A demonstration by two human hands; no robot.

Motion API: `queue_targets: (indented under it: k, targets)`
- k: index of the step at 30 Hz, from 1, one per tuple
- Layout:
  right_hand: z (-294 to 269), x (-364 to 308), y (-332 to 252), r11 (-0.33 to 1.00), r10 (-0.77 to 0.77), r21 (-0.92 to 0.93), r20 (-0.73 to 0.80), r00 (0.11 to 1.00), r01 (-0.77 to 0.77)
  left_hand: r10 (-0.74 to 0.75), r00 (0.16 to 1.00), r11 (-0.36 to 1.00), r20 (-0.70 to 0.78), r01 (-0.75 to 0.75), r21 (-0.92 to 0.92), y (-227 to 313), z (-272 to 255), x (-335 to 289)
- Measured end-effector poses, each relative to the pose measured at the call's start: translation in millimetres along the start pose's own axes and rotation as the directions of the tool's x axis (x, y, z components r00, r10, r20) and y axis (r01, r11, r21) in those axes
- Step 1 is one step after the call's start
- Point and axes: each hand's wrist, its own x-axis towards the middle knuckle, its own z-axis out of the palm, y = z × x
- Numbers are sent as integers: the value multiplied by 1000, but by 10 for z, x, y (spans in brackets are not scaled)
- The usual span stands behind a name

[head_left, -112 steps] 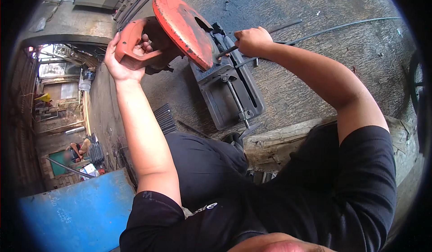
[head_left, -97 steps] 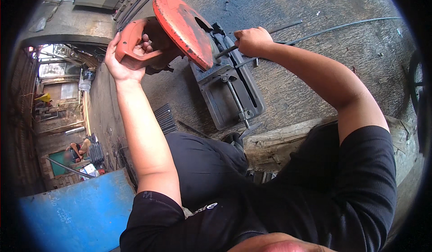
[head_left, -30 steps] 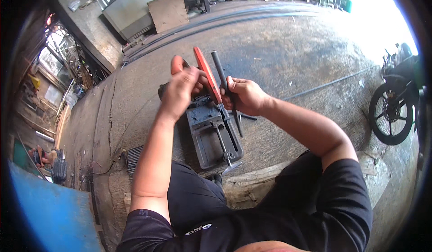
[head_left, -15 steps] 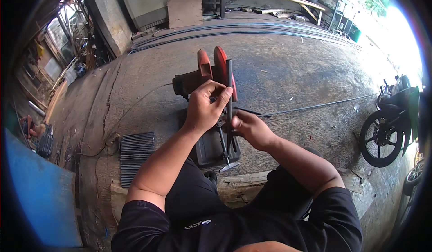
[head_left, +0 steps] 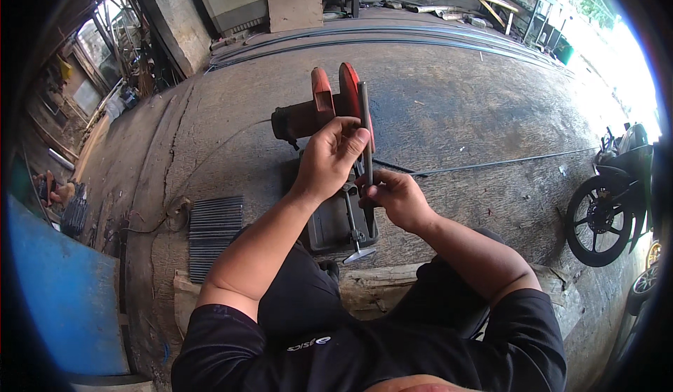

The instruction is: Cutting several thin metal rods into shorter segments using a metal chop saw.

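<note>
A short dark metal rod [head_left: 365, 101] stands nearly lengthwise before me, in front of a red chop saw [head_left: 300, 120]. Around its middle, my left hand [head_left: 328, 159] is closed, thumb laid along it. Lower down, the fingers of my right hand [head_left: 401, 199] pinch the rod near its bottom end. Below the hands lies the saw's dark base [head_left: 328, 227] with its clamp screw and T-shaped handle [head_left: 359, 255]. The saw's red disc guard [head_left: 348, 78] rises just left of the rod's top.
Left of my legs, a row of cut rods [head_left: 214, 234] lies on the concrete floor. A long thin bar [head_left: 491, 163] runs from the saw toward a motorcycle [head_left: 599, 213] at right. More long bars [head_left: 392, 37] lie across the back. A blue panel [head_left: 63, 287] stands at near left.
My right hand has come to pinch the rod's lower end, where its fingers were blurred beside it. The rod leans slightly more and looks lighter. The whole view has shifted a little.
</note>
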Motion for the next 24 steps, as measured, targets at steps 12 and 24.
queue_targets:
  k: [12, 24]
  targets:
    - [-44, -1, -17, 984, -26, 176, 41, 999, 18, -108, 993, 990, 50, 112, -84, -111, 53, 84]
    - [184, -133, -40, 997, 67, -27, 65, 996, -66, -206, 943, 533, 262, 332, -778, 73, -96, 233]
